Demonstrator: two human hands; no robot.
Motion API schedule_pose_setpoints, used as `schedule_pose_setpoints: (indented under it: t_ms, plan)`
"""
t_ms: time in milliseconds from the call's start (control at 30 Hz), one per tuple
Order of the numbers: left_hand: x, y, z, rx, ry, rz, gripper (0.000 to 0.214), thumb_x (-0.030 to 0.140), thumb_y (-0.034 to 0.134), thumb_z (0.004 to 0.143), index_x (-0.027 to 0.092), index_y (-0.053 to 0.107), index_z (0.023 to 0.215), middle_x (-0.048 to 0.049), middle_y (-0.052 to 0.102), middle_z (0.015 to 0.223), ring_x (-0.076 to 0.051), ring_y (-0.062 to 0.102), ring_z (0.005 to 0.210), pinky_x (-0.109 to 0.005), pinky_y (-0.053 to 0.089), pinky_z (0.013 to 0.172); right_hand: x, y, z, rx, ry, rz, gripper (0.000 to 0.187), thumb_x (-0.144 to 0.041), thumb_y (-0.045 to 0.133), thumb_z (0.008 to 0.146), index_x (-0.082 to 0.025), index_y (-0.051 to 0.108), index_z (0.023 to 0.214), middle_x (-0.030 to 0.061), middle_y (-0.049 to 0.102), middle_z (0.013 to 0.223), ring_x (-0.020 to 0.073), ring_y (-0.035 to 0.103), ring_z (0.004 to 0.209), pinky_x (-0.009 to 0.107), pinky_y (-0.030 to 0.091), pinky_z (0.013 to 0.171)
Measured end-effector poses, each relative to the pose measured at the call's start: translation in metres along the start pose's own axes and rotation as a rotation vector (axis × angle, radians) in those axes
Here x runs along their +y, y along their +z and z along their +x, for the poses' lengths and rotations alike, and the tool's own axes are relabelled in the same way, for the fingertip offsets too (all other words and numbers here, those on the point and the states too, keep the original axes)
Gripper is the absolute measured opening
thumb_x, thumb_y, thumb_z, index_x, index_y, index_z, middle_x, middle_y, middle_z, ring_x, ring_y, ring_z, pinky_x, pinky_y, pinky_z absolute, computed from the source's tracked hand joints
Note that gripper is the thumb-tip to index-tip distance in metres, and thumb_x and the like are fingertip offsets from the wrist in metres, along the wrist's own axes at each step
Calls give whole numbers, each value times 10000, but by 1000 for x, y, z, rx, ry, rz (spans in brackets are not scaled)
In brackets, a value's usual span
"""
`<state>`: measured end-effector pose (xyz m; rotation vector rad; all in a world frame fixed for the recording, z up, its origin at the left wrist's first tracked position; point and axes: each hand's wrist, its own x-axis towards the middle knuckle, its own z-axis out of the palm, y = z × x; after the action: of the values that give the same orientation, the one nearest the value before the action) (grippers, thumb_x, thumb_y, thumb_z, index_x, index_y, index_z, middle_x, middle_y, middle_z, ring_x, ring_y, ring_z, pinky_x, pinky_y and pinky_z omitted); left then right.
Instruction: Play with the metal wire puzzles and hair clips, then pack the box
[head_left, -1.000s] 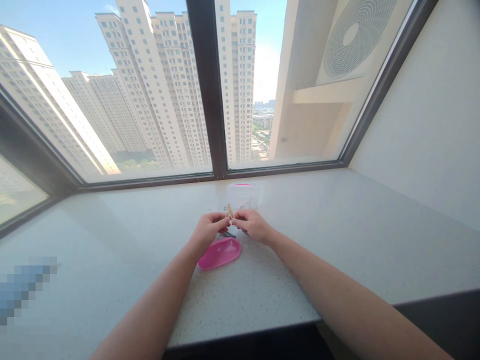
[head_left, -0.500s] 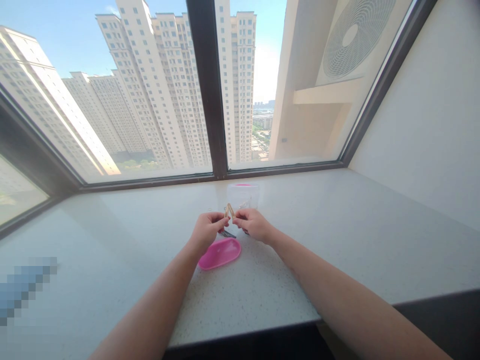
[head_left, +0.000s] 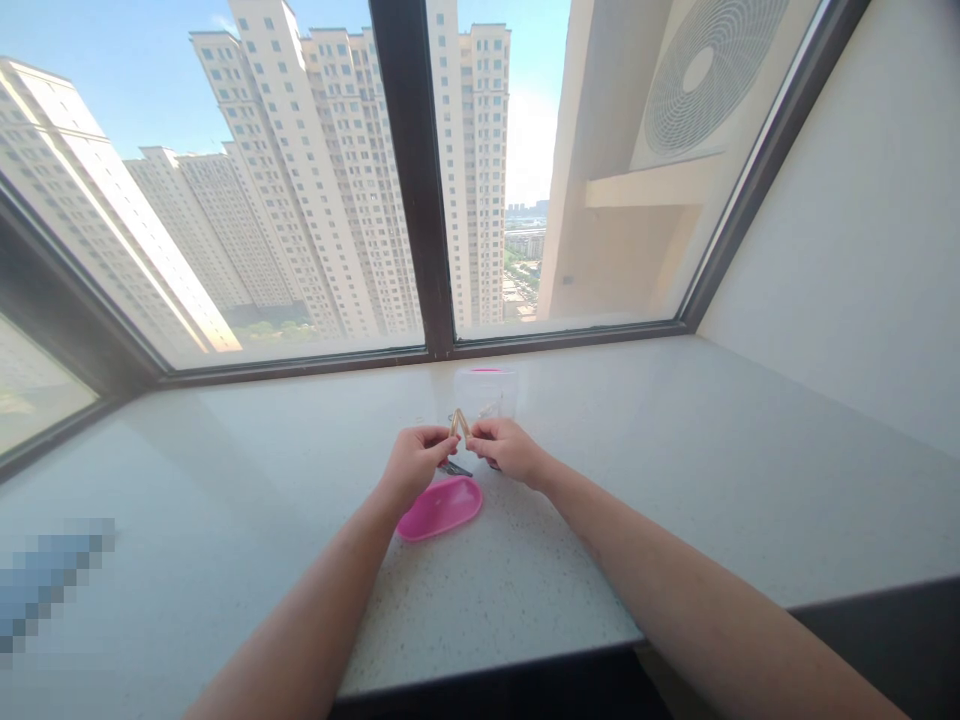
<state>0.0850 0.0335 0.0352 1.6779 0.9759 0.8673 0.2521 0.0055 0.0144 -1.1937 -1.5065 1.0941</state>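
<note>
Forearms (head_left: 322, 590) (head_left: 645, 545) angled inward, both hands (head_left: 414, 462) (head_left: 508, 447) pinching an inverted-V golden piece (head_left: 464, 427) beyond the pink tray (head_left: 442, 508).

Surface (head_left: 495, 600): we're seeing pale speckles.
Pink tray (head_left: 441, 508): it's resting nearer us.
Clear bag (head_left: 487, 390): it's sitting farther back.

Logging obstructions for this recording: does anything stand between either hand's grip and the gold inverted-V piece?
Nothing visible does: the left-hand grip and right-hand grip both pinch the gold inverted-V piece, one on each leg. The pink oval tray lies nearer the person, not between them.
</note>
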Motion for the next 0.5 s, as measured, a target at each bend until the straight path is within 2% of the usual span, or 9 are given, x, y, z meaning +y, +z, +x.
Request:
schedule_pose_setpoints:
  t_ms: [233, 500]
  plan:
    - [-1, 1, 1, 5, -10, -49, 246, 351, 623, 683, 117, 688, 725, -32, 603, 626, -120, 501, 537, -246, 382, 536, 6, 2, 3, 80, 38, 32, 167, -288, 560, 722, -154, 517, 633, -32, 477, 526, 65, 359, 423, 197, 263, 416]
    - [-2, 0, 2, 16, -44, -104, 219, 315, 615, 696, 109, 668, 749, -30, 598, 643, -92, 460, 533, -236, 373, 536, -2, 0, 0, 132, 54, 104, 176, -317, 544, 740, -158, 503, 676, -36, 465, 555, 59, 367, 433, 187, 270, 411]
